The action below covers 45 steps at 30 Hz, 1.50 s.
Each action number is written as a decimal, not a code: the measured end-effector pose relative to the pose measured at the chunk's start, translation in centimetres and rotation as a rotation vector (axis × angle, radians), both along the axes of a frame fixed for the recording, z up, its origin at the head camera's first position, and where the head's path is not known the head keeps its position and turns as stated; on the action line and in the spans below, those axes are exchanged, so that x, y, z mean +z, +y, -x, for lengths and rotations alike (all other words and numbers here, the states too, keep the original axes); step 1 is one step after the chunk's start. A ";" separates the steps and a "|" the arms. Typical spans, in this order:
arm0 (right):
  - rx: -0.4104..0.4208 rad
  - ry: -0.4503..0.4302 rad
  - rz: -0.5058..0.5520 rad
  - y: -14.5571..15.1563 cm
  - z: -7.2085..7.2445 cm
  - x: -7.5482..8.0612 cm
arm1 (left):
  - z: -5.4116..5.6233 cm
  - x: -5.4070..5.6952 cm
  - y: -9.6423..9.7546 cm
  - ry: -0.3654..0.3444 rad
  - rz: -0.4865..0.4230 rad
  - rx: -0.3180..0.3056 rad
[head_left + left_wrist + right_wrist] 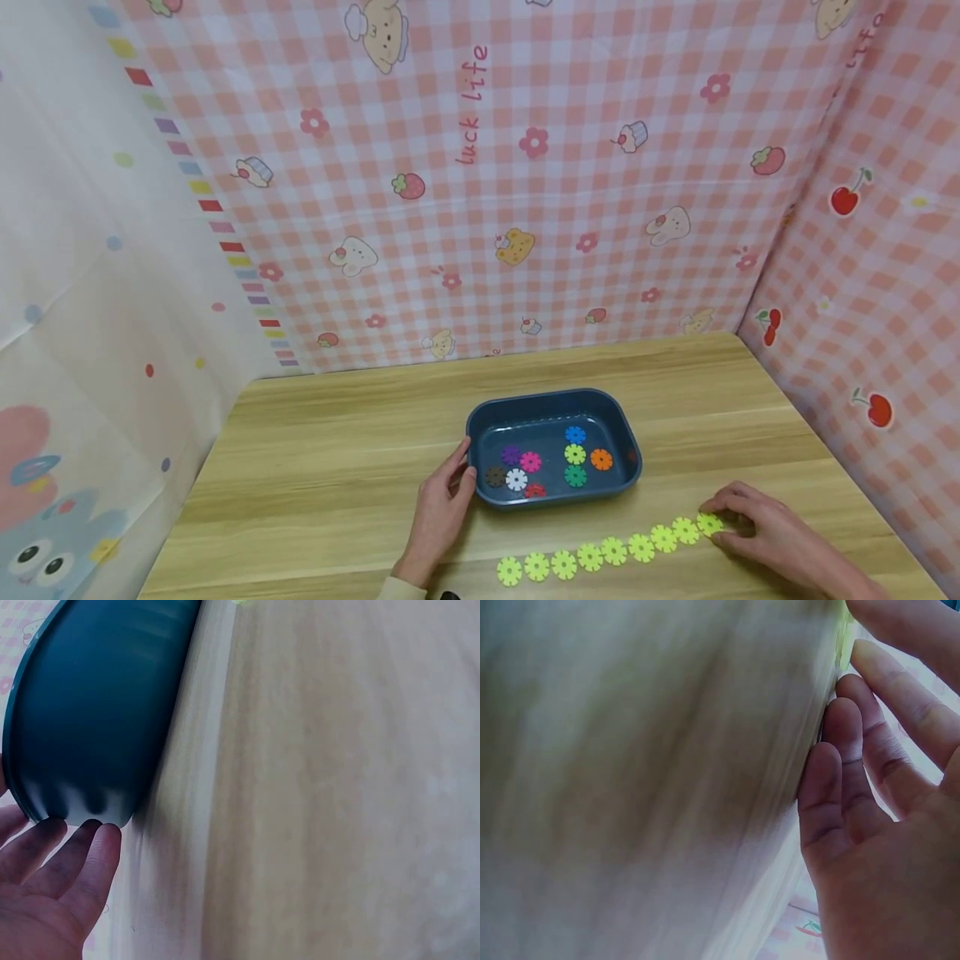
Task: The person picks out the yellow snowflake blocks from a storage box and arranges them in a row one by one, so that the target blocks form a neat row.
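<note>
My left hand [438,510] touches the left end of a dark blue rectangular tray [555,500]; in the left wrist view its extended fingertips [107,844] rest against the tray's end wall. Several snowflake discs of different colours lie inside, including a white disc [516,479] and an orange disc [602,459]. In front of the tray, yellow-green snowflake discs [590,557] form a slightly slanting row on the table. At the row's right end my right hand [772,533] pinches the last yellow-green disc [708,523] between thumb and index finger. The right wrist view shows only a sliver of it.
The wooden table [322,475] carries the tray and the row. A pink checked cloth [480,208] hangs behind, with a white patterned cloth [112,250] on the left and another checked cloth [862,275] on the right.
</note>
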State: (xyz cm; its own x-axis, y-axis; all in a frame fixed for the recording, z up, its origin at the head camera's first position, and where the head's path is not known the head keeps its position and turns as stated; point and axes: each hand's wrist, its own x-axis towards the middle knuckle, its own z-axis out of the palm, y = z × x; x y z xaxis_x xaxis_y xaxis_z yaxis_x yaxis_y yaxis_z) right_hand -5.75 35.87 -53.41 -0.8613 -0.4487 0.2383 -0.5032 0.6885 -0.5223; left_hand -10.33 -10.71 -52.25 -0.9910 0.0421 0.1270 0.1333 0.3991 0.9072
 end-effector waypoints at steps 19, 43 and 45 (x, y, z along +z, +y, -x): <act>0.004 -0.095 0.031 -0.1 -0.1 0.5 | 0.1 -0.2 0.1 -0.007 0.009 0.006; -0.227 0.150 0.010 -4.8 0.7 4.9 | 0.0 -0.4 -0.1 0.028 0.007 -0.001; -0.217 0.169 0.019 -5.6 1.1 5.3 | 0.0 -0.4 -0.1 0.027 0.004 -0.003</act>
